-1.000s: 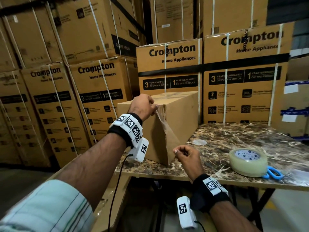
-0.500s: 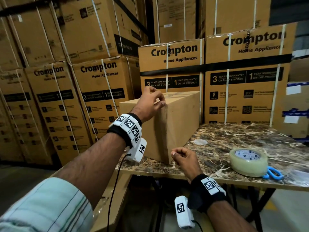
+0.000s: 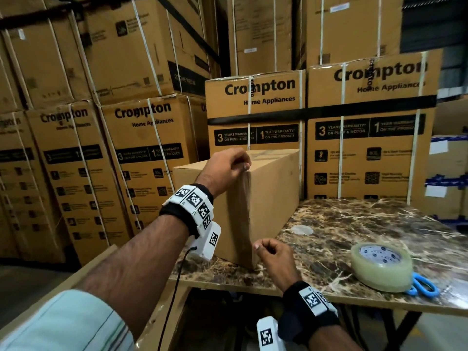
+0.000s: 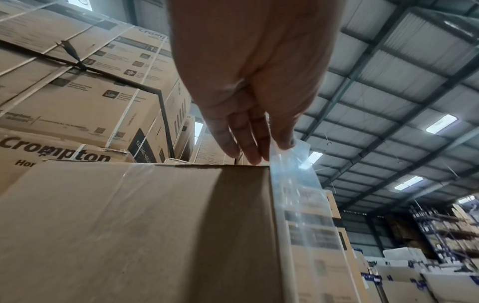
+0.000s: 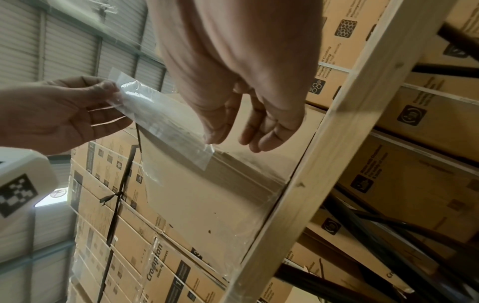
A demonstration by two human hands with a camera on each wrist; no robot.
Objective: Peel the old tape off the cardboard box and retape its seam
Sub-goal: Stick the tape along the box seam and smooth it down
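- Warehouse stacks of printed cartons (image 3: 141,153) surround the marble bench (image 3: 354,236); the cardboard box (image 3: 266,198) stands on its near corner.
- Head view: left hand (image 3: 225,171) at the box's top corner, right hand (image 3: 273,257) at its bottom corner.
- Wrist views alone show the clear old tape (image 5: 166,123): left grip pinches its upper end, right grip pinches its lower end.
- Tape roll (image 3: 379,267) hides most of the blue scissors (image 3: 423,287).

Both hands are raised, the left hand (image 3: 225,171) high and pinching, the right hand (image 3: 274,259) low and pinching.
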